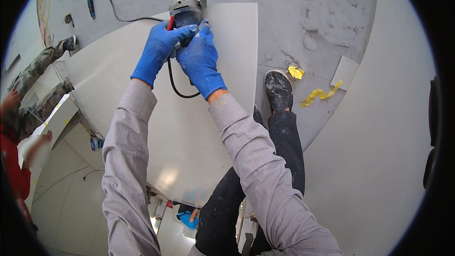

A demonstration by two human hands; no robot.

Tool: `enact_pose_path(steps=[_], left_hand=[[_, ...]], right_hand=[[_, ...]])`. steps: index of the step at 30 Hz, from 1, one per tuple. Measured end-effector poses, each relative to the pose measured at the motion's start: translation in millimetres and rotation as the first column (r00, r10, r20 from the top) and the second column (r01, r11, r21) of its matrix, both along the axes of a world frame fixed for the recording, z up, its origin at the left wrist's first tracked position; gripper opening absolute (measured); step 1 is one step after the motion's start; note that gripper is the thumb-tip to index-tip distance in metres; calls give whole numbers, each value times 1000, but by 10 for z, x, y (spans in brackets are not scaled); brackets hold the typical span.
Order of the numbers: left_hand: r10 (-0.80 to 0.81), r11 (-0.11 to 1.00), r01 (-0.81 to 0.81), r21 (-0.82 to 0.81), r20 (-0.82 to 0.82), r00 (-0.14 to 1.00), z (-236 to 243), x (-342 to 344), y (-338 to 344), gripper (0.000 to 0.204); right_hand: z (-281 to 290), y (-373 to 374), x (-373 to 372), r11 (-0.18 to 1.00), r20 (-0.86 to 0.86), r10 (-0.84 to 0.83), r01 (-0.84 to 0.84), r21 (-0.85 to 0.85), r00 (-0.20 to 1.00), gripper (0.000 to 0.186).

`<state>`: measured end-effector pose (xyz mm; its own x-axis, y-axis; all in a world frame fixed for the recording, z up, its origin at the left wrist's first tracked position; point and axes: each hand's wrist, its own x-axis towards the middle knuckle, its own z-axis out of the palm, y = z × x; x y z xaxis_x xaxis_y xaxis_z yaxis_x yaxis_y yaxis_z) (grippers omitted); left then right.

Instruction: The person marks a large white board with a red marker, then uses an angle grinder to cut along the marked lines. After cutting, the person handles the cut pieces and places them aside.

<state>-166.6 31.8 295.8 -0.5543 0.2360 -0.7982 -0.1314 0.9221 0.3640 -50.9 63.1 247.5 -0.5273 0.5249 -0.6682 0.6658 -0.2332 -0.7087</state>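
Gripping: both blue-gloved hands, left hand (159, 50) and right hand (201, 61), closed around the angle grinder (188, 4)
Grinder: at the far edge of the smooth pale tile (189, 132)
Room: bare grey floor (308, 14) beyond the tile

1. I see a grey concrete floor (303, 14) filling the upper frame, scuffed and stained.
2. Yellow tape scraps (318, 94) lie right of centre, beside a small pale offcut (345, 71).
3. A co-worker's camouflage trouser legs (35, 73) show at the far left.
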Motion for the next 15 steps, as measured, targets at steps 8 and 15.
enact_pose_path(steps=[8,15], left_hand=[[13,1000,-13,-6,27,1000,-23,-5,-27,57],[-5,1000,6,-10,38,999,-59,33,-116,57]], right_hand=[[41,19,8,1000,23,-8,9,-19,1000,103],[33,-137,72,999,10,-49,49,16,999,105]])
